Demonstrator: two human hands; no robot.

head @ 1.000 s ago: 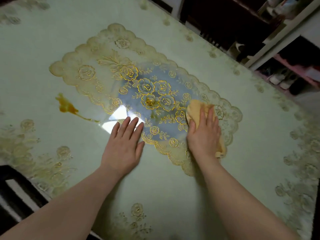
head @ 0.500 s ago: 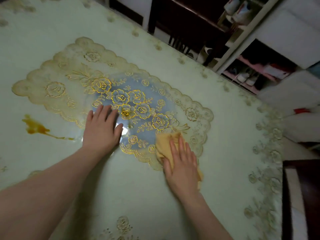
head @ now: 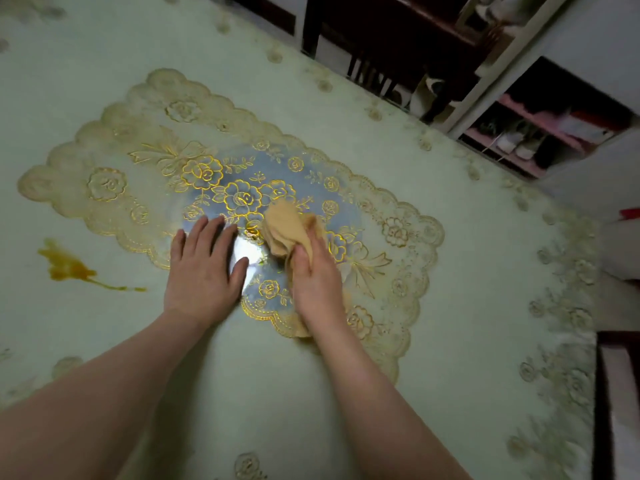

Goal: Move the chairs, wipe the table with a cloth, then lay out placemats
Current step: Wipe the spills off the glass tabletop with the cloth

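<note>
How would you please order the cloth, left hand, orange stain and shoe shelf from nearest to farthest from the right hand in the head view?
From the right hand:
1. cloth, gripped in it.
2. left hand, flat just to its left.
3. orange stain, farther left on the table.
4. shoe shelf, beyond the table's far right edge.

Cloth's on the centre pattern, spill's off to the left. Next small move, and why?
Likely slide the right hand with the bunched cloth leftward toward the orange spill. The spill lies unwiped on the table, left of both hands, while the cloth sits on the gold floral centre. The left hand rests flat between cloth and spill, so it may have to lift first.
</note>
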